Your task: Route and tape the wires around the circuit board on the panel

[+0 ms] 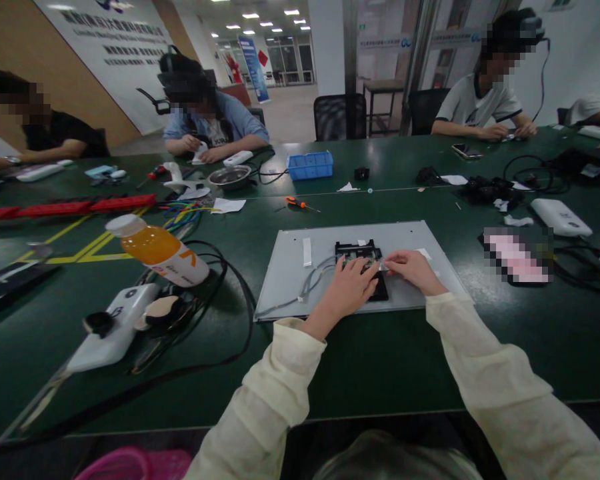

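A flat grey panel point(290, 250) lies on the green table, with a black frame-like part point(379, 291) on its middle. My left hand point(349, 287) rests over the black part, fingers spread, partly hiding a small circuit board beneath. The fingers of my right hand point(411, 267) are pinched together at the right edge of the board, on a small pale, shiny piece point(383, 266). Grey cables point(307, 288) run from the board to the panel's lower left. A white strip point(307, 252) is on the panel, left of the black part.
An orange drink bottle point(160, 251), a white device point(115, 327) and black cables stand or lie at the left. Beyond the panel are an orange screwdriver point(300, 204) and a blue basket point(310, 166). A phone point(516, 257) lies at the right. Several people sit across the table.
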`<action>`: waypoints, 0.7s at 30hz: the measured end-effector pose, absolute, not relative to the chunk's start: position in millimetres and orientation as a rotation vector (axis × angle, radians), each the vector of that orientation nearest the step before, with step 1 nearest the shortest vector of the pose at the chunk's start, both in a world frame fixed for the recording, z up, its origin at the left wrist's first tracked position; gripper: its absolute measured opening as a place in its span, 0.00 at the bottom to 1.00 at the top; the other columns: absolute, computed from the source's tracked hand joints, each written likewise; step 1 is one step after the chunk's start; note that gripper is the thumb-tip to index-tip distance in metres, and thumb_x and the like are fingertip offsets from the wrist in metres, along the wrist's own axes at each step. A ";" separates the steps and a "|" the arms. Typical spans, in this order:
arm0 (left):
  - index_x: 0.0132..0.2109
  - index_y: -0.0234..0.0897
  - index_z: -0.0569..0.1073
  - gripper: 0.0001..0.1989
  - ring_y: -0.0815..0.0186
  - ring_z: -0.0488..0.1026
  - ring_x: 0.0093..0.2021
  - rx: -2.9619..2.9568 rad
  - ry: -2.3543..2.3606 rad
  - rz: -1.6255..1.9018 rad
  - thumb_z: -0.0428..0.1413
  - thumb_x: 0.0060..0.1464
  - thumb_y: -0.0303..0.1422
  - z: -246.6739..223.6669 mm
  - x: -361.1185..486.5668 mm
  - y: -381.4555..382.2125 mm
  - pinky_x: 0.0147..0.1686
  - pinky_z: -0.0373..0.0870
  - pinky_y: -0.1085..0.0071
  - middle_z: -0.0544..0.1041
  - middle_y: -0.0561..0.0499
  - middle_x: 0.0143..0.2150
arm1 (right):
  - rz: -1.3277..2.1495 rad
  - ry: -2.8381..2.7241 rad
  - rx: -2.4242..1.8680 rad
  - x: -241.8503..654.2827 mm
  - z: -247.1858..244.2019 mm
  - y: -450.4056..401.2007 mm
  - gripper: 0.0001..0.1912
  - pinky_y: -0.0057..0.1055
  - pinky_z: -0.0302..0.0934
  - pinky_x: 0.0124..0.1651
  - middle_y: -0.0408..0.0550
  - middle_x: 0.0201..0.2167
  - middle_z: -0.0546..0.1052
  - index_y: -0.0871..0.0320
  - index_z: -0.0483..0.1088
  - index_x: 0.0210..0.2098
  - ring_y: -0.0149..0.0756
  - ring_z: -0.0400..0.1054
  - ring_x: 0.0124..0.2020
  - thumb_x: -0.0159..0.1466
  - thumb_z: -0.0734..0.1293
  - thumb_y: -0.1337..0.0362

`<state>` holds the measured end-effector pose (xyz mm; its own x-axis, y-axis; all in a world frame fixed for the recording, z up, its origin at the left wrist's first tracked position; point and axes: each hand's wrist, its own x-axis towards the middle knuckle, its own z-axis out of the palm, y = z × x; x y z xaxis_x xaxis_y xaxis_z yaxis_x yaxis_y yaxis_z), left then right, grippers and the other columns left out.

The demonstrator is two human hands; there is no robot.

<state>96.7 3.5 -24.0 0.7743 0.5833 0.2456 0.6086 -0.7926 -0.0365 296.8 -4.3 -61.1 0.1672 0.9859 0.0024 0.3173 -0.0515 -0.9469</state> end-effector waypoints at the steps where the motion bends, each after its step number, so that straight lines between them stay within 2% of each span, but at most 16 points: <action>1: 0.60 0.45 0.59 0.20 0.59 0.60 0.58 -2.845 -0.952 -0.334 0.39 0.63 0.39 -23.8 96.6 3.2 0.59 0.51 0.54 0.66 0.47 0.58 | 0.921 -1.318 -1.536 295.9 -60.6 -4.8 0.09 0.27 0.64 0.29 0.46 0.26 0.78 0.59 0.73 0.31 0.33 0.73 0.25 0.54 0.68 0.60; 10: 0.59 0.47 0.60 0.20 0.57 0.61 0.56 -2.815 -0.956 -0.290 0.44 0.61 0.35 -23.4 98.5 2.2 0.58 0.52 0.53 0.65 0.47 0.57 | 0.657 -1.503 -1.628 288.8 -58.7 -7.5 0.08 0.29 0.64 0.31 0.46 0.25 0.78 0.58 0.74 0.31 0.34 0.72 0.25 0.55 0.67 0.61; 15: 0.59 0.46 0.61 0.20 0.56 0.61 0.56 -2.841 -0.979 -0.270 0.46 0.59 0.33 -23.8 101.0 2.5 0.58 0.52 0.52 0.65 0.46 0.57 | 0.498 -1.613 -1.663 288.4 -60.1 -8.9 0.07 0.31 0.63 0.35 0.44 0.29 0.78 0.56 0.75 0.33 0.33 0.71 0.27 0.56 0.66 0.62; 21: 0.59 0.46 0.60 0.22 0.55 0.60 0.57 -2.858 -0.991 -0.275 0.47 0.58 0.32 -23.5 100.6 2.1 0.59 0.50 0.51 0.64 0.46 0.58 | 0.302 -1.705 -1.715 286.5 -59.6 -10.7 0.07 0.32 0.61 0.36 0.46 0.33 0.74 0.56 0.75 0.32 0.31 0.66 0.24 0.55 0.66 0.64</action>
